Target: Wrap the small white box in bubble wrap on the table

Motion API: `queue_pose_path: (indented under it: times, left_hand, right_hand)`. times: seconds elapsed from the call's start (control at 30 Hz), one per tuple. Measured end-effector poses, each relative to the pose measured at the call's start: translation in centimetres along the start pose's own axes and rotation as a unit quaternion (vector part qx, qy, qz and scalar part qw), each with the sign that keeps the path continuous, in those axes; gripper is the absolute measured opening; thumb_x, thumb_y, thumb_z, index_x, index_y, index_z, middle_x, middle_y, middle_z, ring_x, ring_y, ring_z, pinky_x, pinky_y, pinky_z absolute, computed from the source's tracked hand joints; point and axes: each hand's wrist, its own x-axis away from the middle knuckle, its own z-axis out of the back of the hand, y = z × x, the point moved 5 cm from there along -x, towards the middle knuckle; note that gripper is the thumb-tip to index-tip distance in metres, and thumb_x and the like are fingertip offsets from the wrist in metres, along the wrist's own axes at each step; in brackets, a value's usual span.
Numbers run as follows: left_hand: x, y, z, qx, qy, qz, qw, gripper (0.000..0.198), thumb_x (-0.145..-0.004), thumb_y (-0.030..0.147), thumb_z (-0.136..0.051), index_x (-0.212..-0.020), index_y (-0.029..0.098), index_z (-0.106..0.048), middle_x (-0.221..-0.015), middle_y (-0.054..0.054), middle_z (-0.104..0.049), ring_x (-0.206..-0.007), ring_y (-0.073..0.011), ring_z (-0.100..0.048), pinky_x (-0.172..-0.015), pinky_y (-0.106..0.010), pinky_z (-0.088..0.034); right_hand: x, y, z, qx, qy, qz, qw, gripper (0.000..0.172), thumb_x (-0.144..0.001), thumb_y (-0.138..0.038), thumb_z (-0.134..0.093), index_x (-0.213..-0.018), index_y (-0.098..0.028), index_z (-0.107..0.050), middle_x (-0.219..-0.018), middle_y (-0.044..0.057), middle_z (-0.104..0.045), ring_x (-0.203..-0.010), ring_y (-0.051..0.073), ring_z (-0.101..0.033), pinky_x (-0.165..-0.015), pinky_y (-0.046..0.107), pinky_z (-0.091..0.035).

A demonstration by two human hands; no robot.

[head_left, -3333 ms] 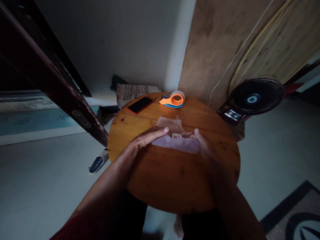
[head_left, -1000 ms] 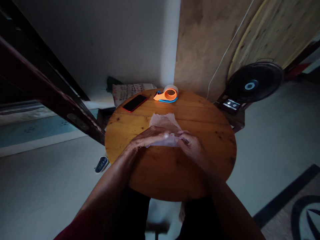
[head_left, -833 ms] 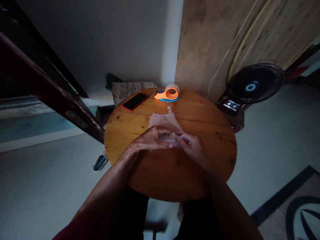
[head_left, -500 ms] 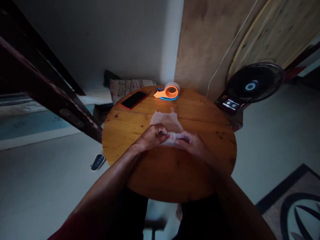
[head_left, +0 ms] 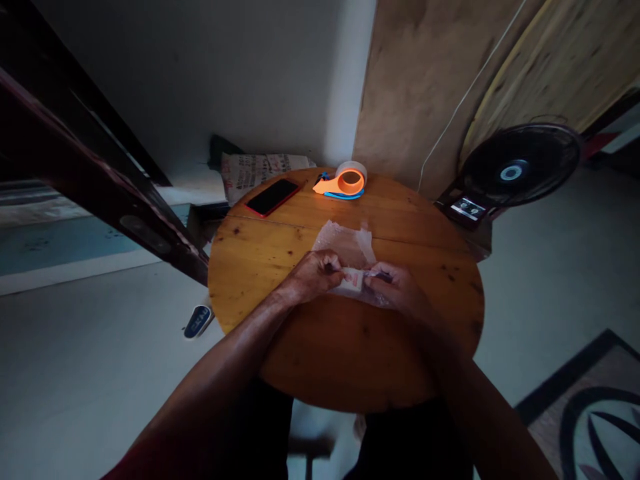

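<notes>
Two hands work close together over the middle of a round wooden table [head_left: 360, 353], both with fingers closed. The left hand [head_left: 316, 275] pinches thumb and fingers together on the bubble wrap [head_left: 345, 241] at the left end of a small white box [head_left: 354, 280]; whether it grips the box as well, I cannot tell. The right hand [head_left: 396, 283] pinches the wrap just beside the box's right end, its fingertips partly lost in shadow.

The box lies on the wrap between the two hands, its top bearing reddish print. The sheet spreads on the tabletop, one part reaching beyond the hands and another showing on the near side of the box.

Farther back on the table, an orange and blue tape dispenser [head_left: 333, 184] holds a roll of tape, and to its left lies a phone [head_left: 273, 198] with a red edge and a dark screen. Behind the phone, past the table's rim, is a printed sack [head_left: 260, 172]. A black fan [head_left: 520, 167] stands beyond the table on the right, and an oval blue and white object [head_left: 197, 321] with lettering lies on the floor [head_left: 100, 373] at the left
</notes>
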Motion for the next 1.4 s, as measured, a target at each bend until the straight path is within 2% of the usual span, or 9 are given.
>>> queue_pose_path:
  times: [0.3, 0.47, 0.57, 0.67, 0.77, 0.97, 1.2, 1.3, 1.4]
  left_hand:
    - [-0.1, -0.3, 0.0, -0.008, 0.019, 0.011, 1.0, 0.013, -0.07, 0.018, -0.062, -0.061, 0.014, -0.054, -0.072, 0.0, -0.06, -0.061, -0.0077, -0.05, -0.056, -0.019, -0.039]
    - [-0.1, -0.7, -0.1, -0.002, 0.024, 0.039, 0.999, 0.008, -0.07, 0.018, -0.063, -0.067, 0.014, -0.057, -0.067, 0.002, -0.056, -0.058, -0.0073, -0.048, -0.054, -0.018, -0.037]
    - [-0.1, -0.6, -0.1, 0.005, 0.022, 0.044, 0.999, 0.008, -0.07, 0.018, -0.064, -0.074, 0.015, -0.058, -0.066, 0.004, -0.055, -0.059, -0.007, -0.047, -0.054, -0.017, -0.037]
    - [-0.1, -0.5, 0.0, 0.028, 0.01, 0.043, 0.999, 0.013, -0.069, 0.017, -0.064, -0.08, 0.016, -0.057, -0.073, 0.003, -0.058, -0.064, -0.008, -0.051, -0.059, -0.018, -0.041]
    - [-0.1, -0.4, 0.0, 0.049, -0.005, 0.035, 0.998, 0.015, -0.07, 0.018, -0.064, -0.083, 0.016, -0.057, -0.08, 0.001, -0.059, -0.072, -0.0094, -0.054, -0.065, -0.02, -0.043]
    - [-0.3, -0.5, -0.3, 0.066, -0.03, 0.052, 0.996, 0.016, -0.071, 0.018, -0.063, -0.086, 0.016, -0.057, -0.082, 0.001, -0.06, -0.073, -0.0093, -0.055, -0.068, -0.021, -0.043]
    - [0.9, 0.3, 1.8, -0.01, -0.006, 0.077, 0.997, 0.024, -0.07, 0.027, -0.069, -0.09, 0.016, -0.06, -0.086, -0.001, -0.061, -0.077, -0.0115, -0.055, -0.069, -0.023, -0.044]
    - [1.6, -0.1, 2.8, -0.044, 0.005, 0.11, 0.993, 0.018, -0.076, 0.031, -0.063, -0.084, 0.015, -0.061, -0.076, 0.001, -0.06, -0.065, -0.01, -0.052, -0.06, -0.022, -0.04]
    - [1.5, -0.8, 2.9, -0.099, 0.027, 0.138, 0.985, 0.01, -0.077, 0.025, -0.058, -0.076, 0.014, -0.06, -0.065, 0.002, -0.057, -0.057, -0.0093, -0.049, -0.053, -0.02, -0.036]
  right_hand:
    - [0.1, -0.4, -0.4, -0.007, 0.053, 0.011, 0.998, 0.02, -0.076, -0.039, -0.062, -0.077, -0.02, -0.054, -0.067, -0.003, -0.054, -0.057, 0.011, -0.047, -0.052, 0.023, -0.036]
    - [-0.3, 0.0, -0.5, 0.044, 0.075, 0.054, 0.995, 0.015, -0.08, -0.035, -0.057, -0.079, -0.021, -0.053, -0.071, -0.001, -0.057, -0.066, 0.013, -0.054, -0.059, 0.025, -0.043]
    - [-0.3, -0.1, -0.5, 0.078, 0.102, 0.11, 0.986, 0.017, -0.08, -0.031, -0.058, -0.093, -0.023, -0.053, -0.086, 0.003, -0.062, -0.078, 0.017, -0.06, -0.069, 0.029, -0.048]
    - [0.3, -1.3, -0.4, 0.168, 0.137, 0.211, 0.953, 0.022, -0.082, -0.026, -0.056, -0.104, -0.023, -0.054, -0.107, 0.008, -0.059, -0.098, 0.021, -0.059, -0.083, 0.036, -0.048]
    - [1.2, -2.8, -0.7, 0.268, 0.13, 0.303, 0.905, 0.018, -0.087, -0.023, -0.051, -0.103, -0.022, -0.059, -0.118, 0.01, -0.054, -0.11, 0.023, -0.053, -0.093, 0.041, -0.042]
    - [2.0, -3.7, -2.4, 0.428, 0.098, 0.348, 0.828, 0.02, -0.087, -0.033, -0.058, -0.103, -0.024, -0.064, -0.112, 0.006, -0.064, -0.114, 0.027, -0.049, -0.088, 0.042, -0.035]
    - [2.0, -3.4, -3.0, 0.475, 0.106, 0.334, 0.807, 0.023, -0.091, -0.034, -0.052, -0.106, -0.021, -0.064, -0.114, 0.008, -0.065, -0.118, 0.027, -0.046, -0.089, 0.042, -0.03]
    - [2.1, -3.5, -3.2, 0.487, 0.099, 0.33, 0.802, 0.025, -0.091, -0.033, -0.05, -0.11, -0.022, -0.063, -0.116, 0.009, -0.062, -0.116, 0.027, -0.045, -0.088, 0.041, -0.03]
    - [2.1, -3.6, -3.4, 0.505, 0.085, 0.319, 0.798, 0.029, -0.093, -0.033, -0.046, -0.115, -0.024, -0.062, -0.117, 0.01, -0.06, -0.113, 0.027, -0.044, -0.088, 0.041, -0.029]
